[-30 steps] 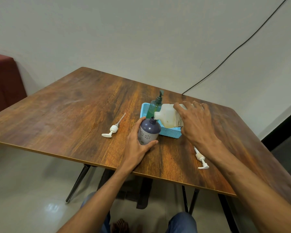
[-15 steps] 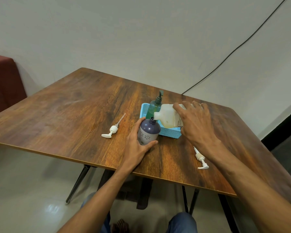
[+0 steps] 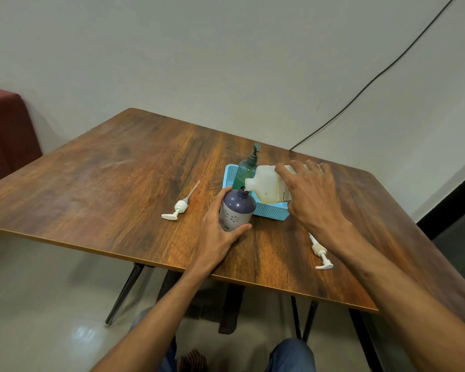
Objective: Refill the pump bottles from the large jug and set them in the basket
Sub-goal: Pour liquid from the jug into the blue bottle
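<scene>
The right hand (image 3: 312, 200) grips the jug (image 3: 266, 186), tipped toward 9 o'clock, its spout at the open purple bottle (image 3: 236, 208), which the left hand (image 3: 215, 237) holds.

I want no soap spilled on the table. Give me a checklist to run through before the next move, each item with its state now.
1. Grip on the purple bottle: the left hand holds it on the table. Ok.
2. Bottle neck open, pump off: ok.
3. Spout of the jug at the bottle's neck, the right hand holding the tipped jug: ok.
4. Fill level in the bottle: its dark wall hides it. Cannot tell.
5. Pump ready to refit: the left pump and the right pump lie on the table. Which one fits: cannot tell.
6. Room in the basket: the green bottle stands in it and the jug hides the rest. Cannot tell.
</scene>
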